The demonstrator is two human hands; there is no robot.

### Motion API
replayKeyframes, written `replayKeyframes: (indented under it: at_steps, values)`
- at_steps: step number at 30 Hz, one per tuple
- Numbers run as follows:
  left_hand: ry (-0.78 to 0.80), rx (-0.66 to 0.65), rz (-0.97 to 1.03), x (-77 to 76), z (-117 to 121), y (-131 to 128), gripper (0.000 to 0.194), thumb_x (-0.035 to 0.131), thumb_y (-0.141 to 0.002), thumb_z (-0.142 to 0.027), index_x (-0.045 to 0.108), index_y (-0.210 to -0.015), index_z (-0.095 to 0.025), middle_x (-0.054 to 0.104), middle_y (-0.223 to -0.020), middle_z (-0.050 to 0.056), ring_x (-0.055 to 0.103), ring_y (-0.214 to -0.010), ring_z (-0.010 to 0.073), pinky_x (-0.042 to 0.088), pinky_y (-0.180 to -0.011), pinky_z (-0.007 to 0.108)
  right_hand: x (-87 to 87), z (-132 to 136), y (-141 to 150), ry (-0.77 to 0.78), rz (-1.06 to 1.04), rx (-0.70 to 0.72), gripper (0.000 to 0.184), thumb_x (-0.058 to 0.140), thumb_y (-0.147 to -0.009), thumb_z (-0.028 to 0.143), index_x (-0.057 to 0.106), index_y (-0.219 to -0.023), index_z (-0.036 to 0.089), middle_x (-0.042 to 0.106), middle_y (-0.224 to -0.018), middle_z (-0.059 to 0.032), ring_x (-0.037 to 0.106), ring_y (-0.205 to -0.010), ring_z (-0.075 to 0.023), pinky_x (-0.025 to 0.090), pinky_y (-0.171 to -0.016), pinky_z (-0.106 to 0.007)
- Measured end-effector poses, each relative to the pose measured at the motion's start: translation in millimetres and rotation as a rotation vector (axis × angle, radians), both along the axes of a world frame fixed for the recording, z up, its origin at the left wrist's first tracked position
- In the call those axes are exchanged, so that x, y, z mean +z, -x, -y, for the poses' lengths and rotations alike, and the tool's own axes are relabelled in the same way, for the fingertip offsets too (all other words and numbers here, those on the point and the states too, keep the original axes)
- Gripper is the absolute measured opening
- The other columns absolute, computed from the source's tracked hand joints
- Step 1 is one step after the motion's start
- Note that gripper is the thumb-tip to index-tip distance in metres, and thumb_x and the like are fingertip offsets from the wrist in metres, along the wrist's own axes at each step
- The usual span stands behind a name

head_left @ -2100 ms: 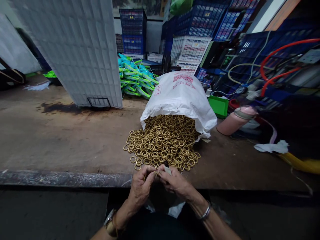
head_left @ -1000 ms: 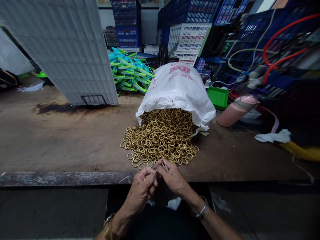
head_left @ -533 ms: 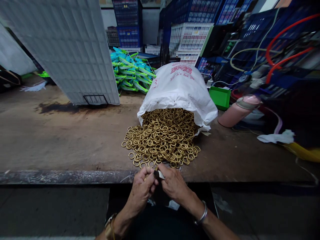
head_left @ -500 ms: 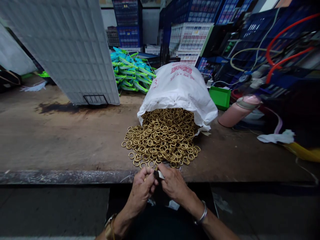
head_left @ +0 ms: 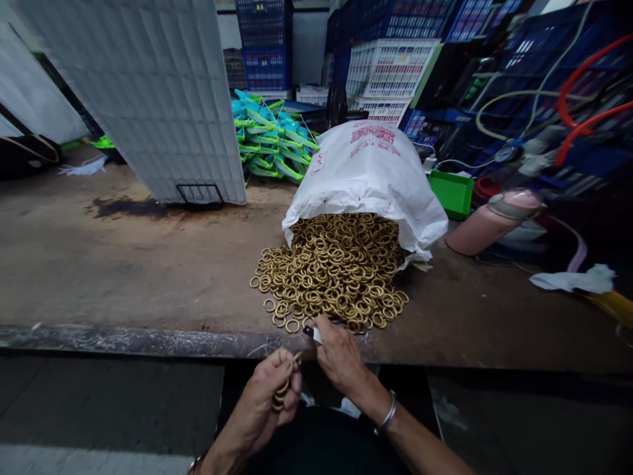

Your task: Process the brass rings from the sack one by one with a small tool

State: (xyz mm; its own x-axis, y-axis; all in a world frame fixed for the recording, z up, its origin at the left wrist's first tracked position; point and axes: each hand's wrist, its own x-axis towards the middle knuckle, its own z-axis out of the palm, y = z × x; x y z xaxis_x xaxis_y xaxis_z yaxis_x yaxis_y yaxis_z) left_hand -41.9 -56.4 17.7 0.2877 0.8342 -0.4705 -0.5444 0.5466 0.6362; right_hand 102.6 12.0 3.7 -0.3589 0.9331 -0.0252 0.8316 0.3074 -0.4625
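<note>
Nearest the viewer, the left hand (head_left: 270, 396) is curled shut, its grip closed on a small stack of brass rings (head_left: 283, 390) that sits between the fingers and the palm, below the worktop edge. Just beside it, up and to the right, the right hand (head_left: 339, 356) pinches a small dark and white tool (head_left: 312, 333) between thumb and fingertips; the tool's tip shows at the near fringe of the ring pile, and its exact kind cannot be told. A metal bangle (head_left: 386, 414) circles the right wrist.

The worktop (head_left: 123, 264) is flat, brown and stained, with a worn, shiny front edge. On it a pile of rings (head_left: 331, 274), round, gold-coloured and glossy, spills from the open mouth of a white woven sack (head_left: 368, 178) lying on its side, printed in red.

Farther back: a pink cylindrical flask (head_left: 489, 221) on its side, a green box (head_left: 451, 192), a grey gridded panel (head_left: 148, 99), a stack of green and blue strips (head_left: 271, 138), and blue and white plastic crates (head_left: 386, 66).
</note>
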Motion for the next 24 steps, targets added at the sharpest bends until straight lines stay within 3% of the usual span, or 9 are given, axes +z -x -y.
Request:
replayKeyframes:
  at_steps: [4,10,15,20,24]
  values:
    - [0.019,0.096,0.015,-5.6,-6.0,9.1,0.022,0.055,-0.077,-0.036,0.050,-0.075,-0.015,0.058,-0.078,0.004,0.044,-0.048,0.0052,0.026,-0.034,0.014,-0.3,0.9,17.3,-0.041,0.038,0.010,0.021,0.043,-0.075,0.011,0.047,-0.094,0.021,0.063,-0.083,-0.0025,0.056,-0.070,-0.0145,0.025,-0.057,-0.024]
    - [0.047,0.188,0.116,-7.0,-12.0,25.1,0.016,0.060,-0.072,-0.028,0.050,-0.078,-0.017,0.056,-0.070,0.002,0.049,-0.052,0.0087,0.029,-0.037,0.015,8.0,-2.2,34.4,-0.017,0.165,0.002,0.017,0.046,-0.078,0.013,0.047,-0.093,0.021,0.063,-0.084,-0.0026,0.058,-0.072,-0.0161,0.023,-0.057,-0.026]
    - [0.062,0.222,0.217,-11.0,-14.8,34.7,0.017,0.061,-0.070,-0.027,0.055,-0.081,-0.016,0.053,-0.068,0.001,0.051,-0.056,0.0096,0.031,-0.038,0.015,2.1,-6.8,36.5,0.016,0.146,-0.037,0.014,0.047,-0.078,0.018,0.047,-0.091,0.022,0.063,-0.076,-0.0019,0.057,-0.067,-0.0158,0.022,-0.055,-0.026]
    - [0.081,0.281,0.187,-13.2,-20.6,30.7,0.022,0.065,-0.069,-0.031,0.051,-0.066,-0.014,0.053,-0.069,0.001,0.051,-0.058,0.0081,0.029,-0.038,0.013,-7.6,-8.6,31.8,-0.006,0.050,-0.038,0.015,0.044,-0.076,0.015,0.046,-0.091,0.021,0.061,-0.073,-0.0008,0.055,-0.063,-0.0144,0.023,-0.054,-0.024]
    - [0.026,0.291,0.008,-13.1,-25.6,19.8,0.024,0.066,-0.069,-0.033,0.050,-0.068,-0.014,0.053,-0.062,-0.002,0.047,-0.049,0.0059,0.030,-0.036,0.013,-9.7,-6.5,22.8,0.030,-0.182,-0.003,0.017,0.041,-0.074,0.010,0.045,-0.086,0.021,0.058,-0.071,0.0011,0.052,-0.062,-0.0122,0.029,-0.056,-0.021]
